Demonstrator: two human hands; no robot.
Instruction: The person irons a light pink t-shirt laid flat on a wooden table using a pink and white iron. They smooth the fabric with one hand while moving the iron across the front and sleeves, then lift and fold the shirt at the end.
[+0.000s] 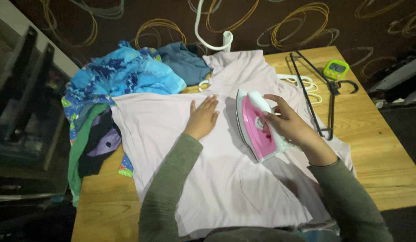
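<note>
Left hand point(202, 117) lay flat, fingers spread, pinning pale pink shirt point(217, 179) spread on wooden surface point(387, 152); right hand point(288, 125) gripped pink-and-white iron point(257, 127) on it. Judged mid-ironing; next stroke calls for taut cloth, fingers clear

Garment point(208, 170) under my palm was pale lilac, plain; iron point(258, 127) pink and white; sleeves point(172, 188) olive; table point(373, 148) light wood-grain.
</note>
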